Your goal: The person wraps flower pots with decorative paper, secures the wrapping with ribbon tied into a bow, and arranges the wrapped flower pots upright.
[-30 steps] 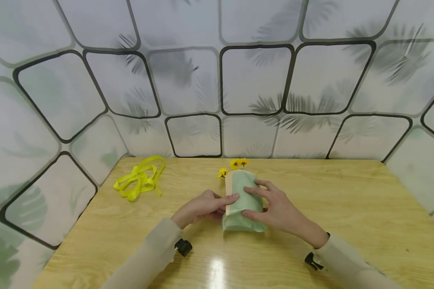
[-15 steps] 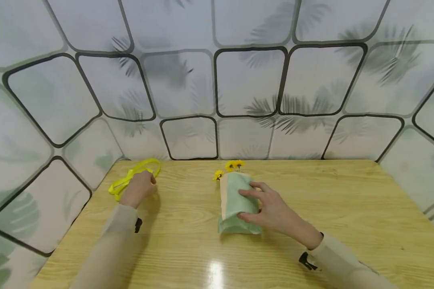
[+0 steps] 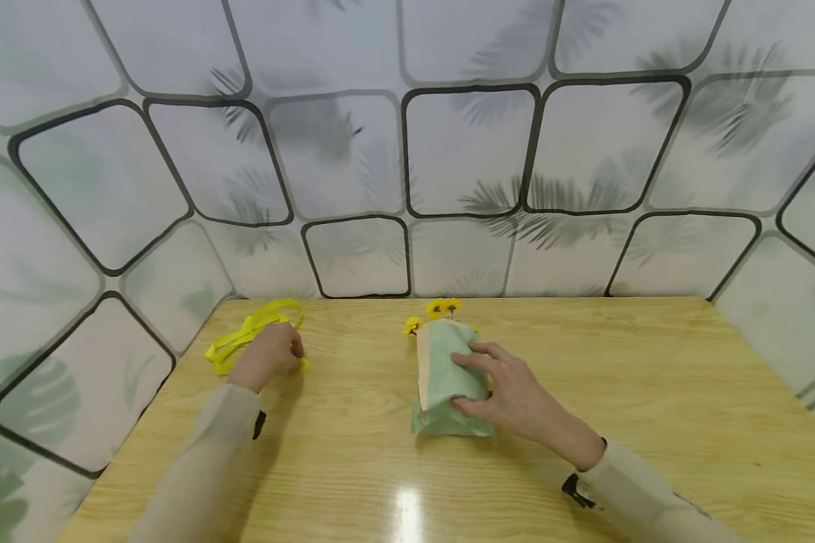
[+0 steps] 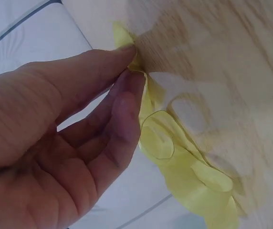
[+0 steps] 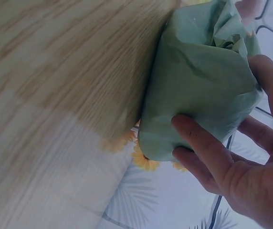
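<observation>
My left hand [image 3: 266, 354] is at the left of the table, pinching the end of a yellow ribbon [image 4: 189, 181] between thumb and fingertips. The rest of the ribbon lies in loose loops behind the hand. In the middle, a small bouquet wrapped in pale green paper [image 3: 448, 377] lies on the table, its pleated lower end toward me. Yellow flowers [image 3: 412, 326] poke out at its far end. My right hand [image 3: 519, 396] grips the wrapped bouquet from the right, with thumb and fingers spread around the paper [image 5: 198, 90].
The wooden table [image 3: 625, 377] stretches out on both sides of the bouquet. A patterned fabric wall [image 3: 475, 158] with dark outlines and leaf prints rises at its back edge and left side. Dark straps [image 3: 577, 490] are at the wrists.
My left hand has let go of the bouquet, moved left to the ribbon and pinched its end, shifting slightly right lately. My right hand keeps holding the bouquet.
</observation>
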`<state>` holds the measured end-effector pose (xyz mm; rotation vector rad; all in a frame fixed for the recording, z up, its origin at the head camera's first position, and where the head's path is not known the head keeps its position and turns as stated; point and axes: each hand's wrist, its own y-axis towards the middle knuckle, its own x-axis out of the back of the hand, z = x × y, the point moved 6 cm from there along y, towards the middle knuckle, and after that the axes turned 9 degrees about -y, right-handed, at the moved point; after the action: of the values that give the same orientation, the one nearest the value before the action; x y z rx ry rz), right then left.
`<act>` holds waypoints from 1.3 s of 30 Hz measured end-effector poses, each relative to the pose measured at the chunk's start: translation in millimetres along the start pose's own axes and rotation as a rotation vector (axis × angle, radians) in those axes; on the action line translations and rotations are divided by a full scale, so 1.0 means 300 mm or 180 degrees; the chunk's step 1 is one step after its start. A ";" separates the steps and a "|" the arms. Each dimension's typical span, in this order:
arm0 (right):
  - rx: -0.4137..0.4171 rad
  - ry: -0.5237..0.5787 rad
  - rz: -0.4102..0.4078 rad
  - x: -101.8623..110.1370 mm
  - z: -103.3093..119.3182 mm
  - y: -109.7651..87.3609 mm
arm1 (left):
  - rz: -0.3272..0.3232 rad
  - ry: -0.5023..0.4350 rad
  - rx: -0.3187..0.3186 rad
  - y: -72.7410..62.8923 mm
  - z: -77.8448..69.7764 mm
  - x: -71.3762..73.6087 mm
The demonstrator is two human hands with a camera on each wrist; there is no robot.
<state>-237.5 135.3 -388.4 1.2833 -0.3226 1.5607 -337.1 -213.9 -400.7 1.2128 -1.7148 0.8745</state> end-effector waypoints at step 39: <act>0.0052 -0.0127 0.0056 0.001 0.002 -0.004 | 0.0050 -0.2178 -0.0644 0.363 -0.643 -0.060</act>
<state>-236.3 135.4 -388.4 1.3287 -0.3477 1.5570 -392.0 -5.5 -346.9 1.4556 -2.2802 0.2791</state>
